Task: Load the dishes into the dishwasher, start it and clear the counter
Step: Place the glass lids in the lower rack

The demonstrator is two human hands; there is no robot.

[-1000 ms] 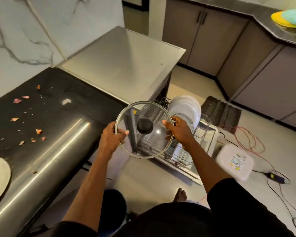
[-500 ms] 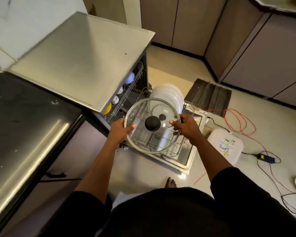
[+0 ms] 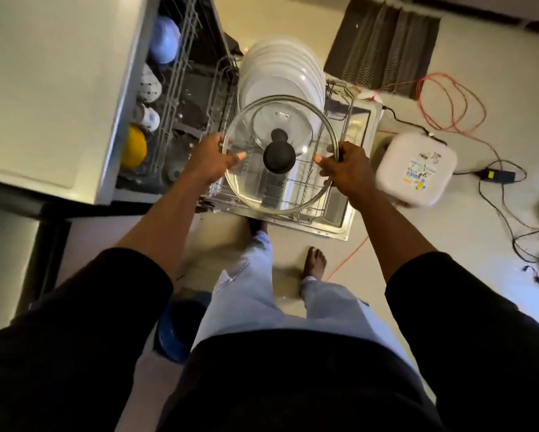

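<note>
- The pale floor (image 3: pixel 449 244) fills the right and lower part of the view; the person stands on it in light trousers, with one bare foot (image 3: pixel 314 260) showing.
- The dishwasher (image 3: pixel 59 88) stands at the left, seen from above, with its door (image 3: pixel 363 120) folded down flat.
- The lower rack (image 3: pixel 308 194) is pulled out over the door, and its front part is bare wire.
- The upper rack (image 3: pixel 181 73) sits partly out of the machine, to the left of the lower one.
- A dark ribbed mat (image 3: pixel 383 45) lies on the floor beyond the door.
- A row of white plates (image 3: pixel 280 67) stands on edge at the back of the lower rack.
- The glass lid (image 3: pixel 305 151) is held above the lower rack, just in front of the plates, roughly level, with its black knob (image 3: pixel 279 156) facing up.
- A white lidded box (image 3: pixel 414 169) sits on the floor, just right of the door.
- The left hand (image 3: pixel 210 157) grips the lid's left rim, thumb on top of the glass.
- The right hand (image 3: pixel 346 169) grips the right rim the same way.
- A blue tub (image 3: pixel 174 332) stands by the person's left leg.
- In the upper rack lie a blue bowl (image 3: pixel 165 39), a yellow bowl (image 3: pixel 134 148) and two patterned cups (image 3: pixel 149 85) between them.
- A red cable (image 3: pixel 449 101) loops over the floor near the mat.
</note>
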